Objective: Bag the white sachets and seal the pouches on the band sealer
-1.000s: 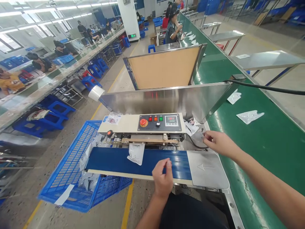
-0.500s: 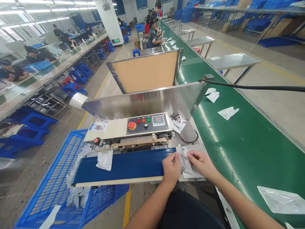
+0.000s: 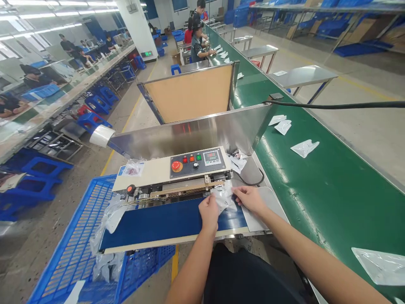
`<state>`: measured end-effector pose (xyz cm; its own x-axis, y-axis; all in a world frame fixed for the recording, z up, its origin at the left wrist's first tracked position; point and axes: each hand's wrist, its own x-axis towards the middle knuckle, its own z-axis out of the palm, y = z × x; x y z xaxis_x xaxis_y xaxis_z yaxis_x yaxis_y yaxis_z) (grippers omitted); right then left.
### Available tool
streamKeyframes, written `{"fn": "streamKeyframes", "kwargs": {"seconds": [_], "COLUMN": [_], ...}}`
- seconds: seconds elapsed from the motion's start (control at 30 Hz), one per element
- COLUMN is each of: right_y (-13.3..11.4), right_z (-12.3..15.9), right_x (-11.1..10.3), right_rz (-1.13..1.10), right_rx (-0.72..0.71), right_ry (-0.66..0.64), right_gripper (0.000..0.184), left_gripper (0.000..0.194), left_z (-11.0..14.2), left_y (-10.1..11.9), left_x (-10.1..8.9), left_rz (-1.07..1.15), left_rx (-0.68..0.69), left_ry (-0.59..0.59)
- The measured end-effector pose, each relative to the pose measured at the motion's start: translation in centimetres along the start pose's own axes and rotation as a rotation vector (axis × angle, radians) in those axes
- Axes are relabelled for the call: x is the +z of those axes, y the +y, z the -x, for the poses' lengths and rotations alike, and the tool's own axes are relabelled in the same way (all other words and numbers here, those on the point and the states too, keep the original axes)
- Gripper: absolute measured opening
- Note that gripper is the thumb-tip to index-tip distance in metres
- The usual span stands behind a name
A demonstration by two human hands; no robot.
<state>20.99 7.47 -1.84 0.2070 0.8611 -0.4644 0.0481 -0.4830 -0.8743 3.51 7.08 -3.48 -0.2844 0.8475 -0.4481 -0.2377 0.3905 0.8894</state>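
Note:
A white plastic bag [image 3: 224, 198] is pinched at both sides between my two hands, its upper edge at the right end of the band sealer [image 3: 167, 169]. My left hand [image 3: 209, 211] grips the bag's left side above the blue conveyor belt [image 3: 152, 223]. On the other side, my right hand [image 3: 249, 198] has thumb and fingers closed on the bag's edge, near the metal infeed plate [image 3: 262, 215]. Another white bag [image 3: 114, 218] hangs at the belt's left end, beside the blue crate [image 3: 76, 236].
Several white bags, one of them this flat bag [image 3: 305, 147], lie on the long green conveyor [image 3: 316, 198] at my right. A metal partition [image 3: 190, 131] stands behind the sealer, with a black cable [image 3: 335, 104] at its right. Co-workers sit farther off.
Both hands have come together on a bag and carried it left from the infeed plate to the sealer's entry. The earlier bag has travelled left along the belt to its end.

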Motion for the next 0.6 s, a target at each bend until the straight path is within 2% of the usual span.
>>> {"fn": "streamKeyframes", "kwargs": {"seconds": [0.1,0.17,0.27,0.33,0.4,0.47,0.5,0.53,0.57,0.6], "right_y": [1.0,3.4,9.3,14.1,18.7,22.8,24.6,26.3,27.8,29.2], "right_z": [2.6,5.2,9.5,12.8,16.3,19.8,21.2,22.5,23.6,24.4], "right_x": [-1.4,-3.9,-10.0,-15.4,-21.2,-26.7,-29.2,-31.5,-33.6,-35.4], "right_rz": [0.062,0.073,0.097,0.128,0.135,0.099,0.064,0.042,0.067,0.129], "right_rx": [-0.079,-0.117,-0.048,0.138,0.415,0.7,0.835,0.935,0.964,0.93], "right_ry": [0.041,0.155,0.401,0.648,0.992,1.291,1.398,1.465,1.485,1.473], "right_gripper": [0.059,0.058,0.054,0.047,0.048,0.076,0.091,0.102,0.105,0.101], "left_gripper": [0.053,0.053,0.05,0.043,0.036,0.032,0.031,0.032,0.033,0.035], "left_z": [-0.4,-0.6,-0.7,-0.5,0.2,1.7,2.7,3.8,5.0,6.3], "left_y": [0.6,1.0,1.8,2.3,2.7,2.6,2.3,2.0,1.6,1.2], "left_x": [-3.2,-5.8,-9.3,-10.5,-10.5,-9.6,-9.0,-8.3,-7.7,-7.1], "left_rz": [0.014,-0.047,-0.108,-0.085,-0.045,-0.011,-0.002,-0.001,-0.009,-0.023], "left_rx": [0.093,0.205,0.368,0.443,0.482,0.497,0.496,0.491,0.479,0.462], "left_ry": [0.104,0.246,0.37,0.378,0.353,0.317,0.298,0.279,0.259,0.238]}}
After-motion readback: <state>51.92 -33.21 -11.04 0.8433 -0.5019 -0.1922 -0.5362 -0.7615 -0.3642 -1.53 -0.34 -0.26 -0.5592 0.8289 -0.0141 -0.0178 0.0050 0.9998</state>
